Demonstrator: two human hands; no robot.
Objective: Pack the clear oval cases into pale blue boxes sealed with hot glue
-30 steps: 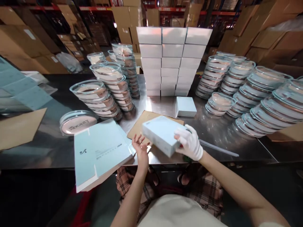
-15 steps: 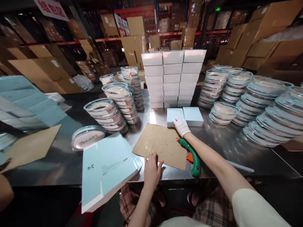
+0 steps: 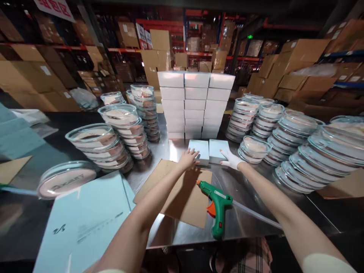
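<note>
Both of my arms are now stretched forward across the desk (image 3: 256, 189). Half a second ago my left hand (image 3: 187, 158) lay flat on the brown cardboard sheet (image 3: 182, 197) at the near edge; now it reaches to the far end of that sheet, fingers spread wide, fingertips touching the near left corner of the left pale blue box (image 3: 199, 149). My gloved right hand (image 3: 231, 160) was on that left box before; now it sits at the near right corner of the right pale blue box (image 3: 218, 148), fingers extended and open, closed on nothing. The view has also moved forward, so the green glue gun (image 3: 217, 206) appears closer and larger.

The two boxes lie flat and side by side, touching along one long edge, on the desk just in front of the wall of stacked white boxes (image 3: 196, 104). Each box is low, rectangular, closed, with a plain pale blue top.

The glue gun lies on its side between my forearms, nozzle on the cardboard sheet, handle towards me. Stacks of clear round containers (image 3: 287, 140) stand right of the boxes, and more stacks (image 3: 125, 125) stand to the left. A flat pale blue carton blank (image 3: 85, 223) lies near left, with a single round container (image 3: 66, 181) just beyond it.
</note>
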